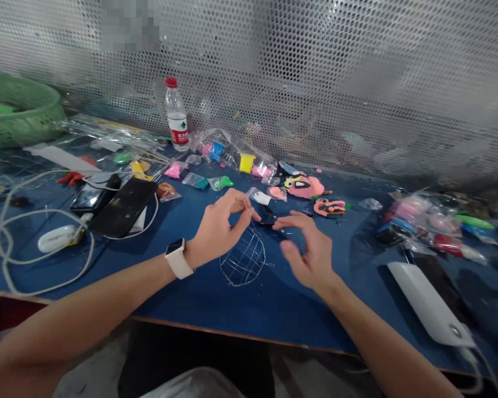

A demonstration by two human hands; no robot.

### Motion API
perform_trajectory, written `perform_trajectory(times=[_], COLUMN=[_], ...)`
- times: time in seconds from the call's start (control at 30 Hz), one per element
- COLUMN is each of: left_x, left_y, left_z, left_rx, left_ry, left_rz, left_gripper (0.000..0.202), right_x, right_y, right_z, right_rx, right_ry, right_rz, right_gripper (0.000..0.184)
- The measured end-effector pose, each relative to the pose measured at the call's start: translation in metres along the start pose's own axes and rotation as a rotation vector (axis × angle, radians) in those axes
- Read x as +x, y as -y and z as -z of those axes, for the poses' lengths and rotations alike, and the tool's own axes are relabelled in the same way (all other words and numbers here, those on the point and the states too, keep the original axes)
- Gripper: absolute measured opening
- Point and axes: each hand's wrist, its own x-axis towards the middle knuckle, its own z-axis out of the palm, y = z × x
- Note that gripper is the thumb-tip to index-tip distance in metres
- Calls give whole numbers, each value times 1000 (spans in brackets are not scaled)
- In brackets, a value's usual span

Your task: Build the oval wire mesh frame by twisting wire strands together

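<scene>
A thin wire mesh frame (243,260), rounded like a small basket, rests on the blue table in front of me. My left hand (228,221), with a watch on its wrist, pinches a fine wire at the top of the frame between thumb and fingers. To the right of the frame, my right hand (309,249) hovers with its thumb and fingers apart and nothing in them. Just past its fingertips lies a small dark object (268,216), whose kind I cannot make out. Pink clay figures (307,187) lie farther back.
Left of me are a black phone (124,207), white cables and a green basin (20,110). A water bottle (176,116) stands at the back by the perforated metal panel (315,72). Bagged clay (247,162) lies behind my hands. A white power bank (429,304) is at right.
</scene>
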Motion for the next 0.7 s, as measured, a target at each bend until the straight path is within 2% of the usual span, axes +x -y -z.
perform_trajectory(times=[0.07,0.13,0.2,0.33,0.47,0.63,0.7], left_x=[-3,-4,-5,-3,4,17,22], left_y=[-5,-8,-10,-3,17,41,44], left_z=[-3,-5,-6,-5,1,21,30], left_rx=[21,15,1,71,274,661,784], left_ry=[-6,-15,-13,-11,-32,-37,40], left_rz=[-34,-41,-35,-74,-220,-473,-510], left_gripper=[6,5,5,5,13,19,28], right_x=[-2,-2,-2,2,5,11,13], right_y=[7,10,11,8,-5,-31,-38], right_z=[-7,-13,-16,-10,-1,10,16], right_rx=[-30,-42,-42,-79,-148,-336,-418], right_ry=[54,75,53,-17,-64,-98,-83], right_rz=[65,76,87,62,-10,80,132], right_gripper=[33,25,17,14,11,10,10])
